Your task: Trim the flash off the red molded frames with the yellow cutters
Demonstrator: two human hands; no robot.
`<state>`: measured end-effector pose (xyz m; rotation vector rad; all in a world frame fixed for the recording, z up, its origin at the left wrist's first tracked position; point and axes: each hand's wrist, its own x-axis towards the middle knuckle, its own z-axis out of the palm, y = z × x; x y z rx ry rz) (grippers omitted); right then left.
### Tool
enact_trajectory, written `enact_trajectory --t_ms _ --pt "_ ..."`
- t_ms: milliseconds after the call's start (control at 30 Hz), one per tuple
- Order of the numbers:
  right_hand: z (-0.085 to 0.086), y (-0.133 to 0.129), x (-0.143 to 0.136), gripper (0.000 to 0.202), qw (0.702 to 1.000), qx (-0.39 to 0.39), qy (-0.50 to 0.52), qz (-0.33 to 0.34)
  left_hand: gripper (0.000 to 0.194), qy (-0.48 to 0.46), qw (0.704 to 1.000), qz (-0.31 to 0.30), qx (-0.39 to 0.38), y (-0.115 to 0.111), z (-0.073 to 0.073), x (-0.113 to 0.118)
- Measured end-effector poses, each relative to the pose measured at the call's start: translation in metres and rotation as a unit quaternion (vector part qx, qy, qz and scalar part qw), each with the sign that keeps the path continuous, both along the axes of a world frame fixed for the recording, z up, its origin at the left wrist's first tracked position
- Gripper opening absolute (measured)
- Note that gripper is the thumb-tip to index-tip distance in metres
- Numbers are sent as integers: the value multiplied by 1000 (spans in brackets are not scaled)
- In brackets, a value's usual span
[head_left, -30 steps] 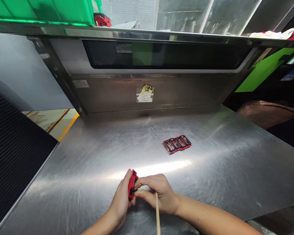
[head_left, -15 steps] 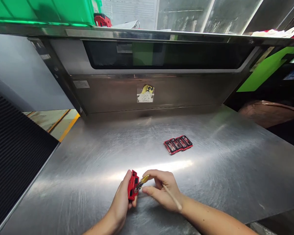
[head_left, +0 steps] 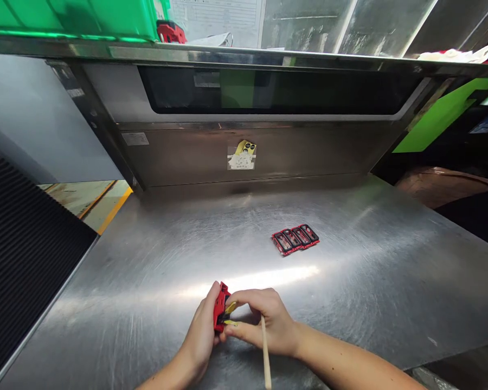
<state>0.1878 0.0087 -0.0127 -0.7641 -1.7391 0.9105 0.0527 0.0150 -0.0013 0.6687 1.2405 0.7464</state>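
Note:
My left hand [head_left: 199,330] is closed round a red plastic part [head_left: 219,311] with dark patches on its inner side. It holds the part tilted upright above the metal table. My right hand [head_left: 264,319] pinches small nippers [head_left: 230,307] with yellow handles between thumb and forefinger. Their dark head lies against the red part's right side, partly hidden by my fingers. A thin pale stick [head_left: 265,352] is tucked between the fingers of the same hand and points down toward me. Beyond my hands, several red-and-black frames [head_left: 296,239] lie side by side on the table.
The metal table [head_left: 166,238] meets a back panel bearing a bagged yellow piece [head_left: 244,154]. Over it runs a shelf [head_left: 236,57] with a green bin [head_left: 69,21] and a red part [head_left: 171,32]. A black ribbed surface [head_left: 28,260] borders the left side.
My right hand has moved slightly left, bringing the nippers closer against the red part. The stick has swung from slanting right to hanging nearly straight down. My left hand stays nearly still.

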Motion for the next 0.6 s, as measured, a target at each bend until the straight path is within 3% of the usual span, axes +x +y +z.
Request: enact_trajectory --t_ms 433,600 --pt "-12 -4 -4 26 996 -4 44 -75 66 29 999 -19 2 1 -3 -2" --pt "-8 -3 -4 31 991 -68 67 -95 68 45 999 -17 5 1 -2 -2"
